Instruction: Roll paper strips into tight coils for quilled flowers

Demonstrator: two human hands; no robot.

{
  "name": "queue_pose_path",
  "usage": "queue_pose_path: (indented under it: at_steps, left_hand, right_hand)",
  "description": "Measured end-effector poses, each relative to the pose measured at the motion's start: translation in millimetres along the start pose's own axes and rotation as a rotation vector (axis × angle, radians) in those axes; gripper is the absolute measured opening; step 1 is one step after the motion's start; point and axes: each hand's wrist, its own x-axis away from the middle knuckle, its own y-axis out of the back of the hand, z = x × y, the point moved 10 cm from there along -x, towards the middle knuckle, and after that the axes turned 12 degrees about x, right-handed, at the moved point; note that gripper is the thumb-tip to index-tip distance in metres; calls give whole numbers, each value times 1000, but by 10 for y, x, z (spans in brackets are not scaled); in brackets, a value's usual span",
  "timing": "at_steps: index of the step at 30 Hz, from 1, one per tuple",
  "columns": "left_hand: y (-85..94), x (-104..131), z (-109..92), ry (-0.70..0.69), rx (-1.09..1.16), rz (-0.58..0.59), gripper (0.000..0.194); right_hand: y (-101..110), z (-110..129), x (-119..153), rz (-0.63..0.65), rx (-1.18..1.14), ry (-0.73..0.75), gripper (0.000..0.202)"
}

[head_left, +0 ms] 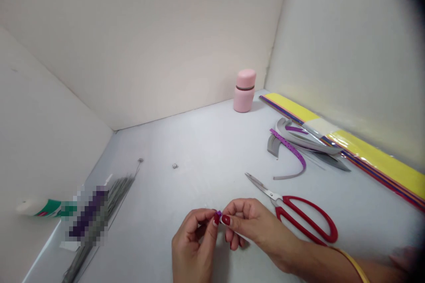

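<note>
Low in the middle of the head view, my left hand [195, 243] and my right hand [245, 223] meet fingertip to fingertip. Both pinch a small purple piece [218, 214] that looks like paper or foam; most of it is hidden behind the thumbs. Just right of my right hand lie scissors [275, 196] with red handles, their blades pointing away to the upper left. Beyond them a curled purple dotted strip [294, 149] rests among grey strips [318, 159].
A pink flask [245, 93] stands at the back. Yellow-topped coloured sheets [358, 150] in clear wrap run along the right wall. At left lie a bundle of thin grey wires [116, 194] and a white-and-green tube [43, 208]. Two small silvery bits, one a knot [175, 166], sit mid-table.
</note>
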Motion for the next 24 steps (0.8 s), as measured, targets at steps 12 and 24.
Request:
queue_pose_path:
  at_steps: [12,24]
  left_hand:
    - [-195,181,-439,-616,-403,181,24]
    - [-81,49,-129,-199,-52,88,7]
  right_hand:
    - [9,46,23,-18,-132,22,30]
    - [67,119,30,-63,-123,92,26]
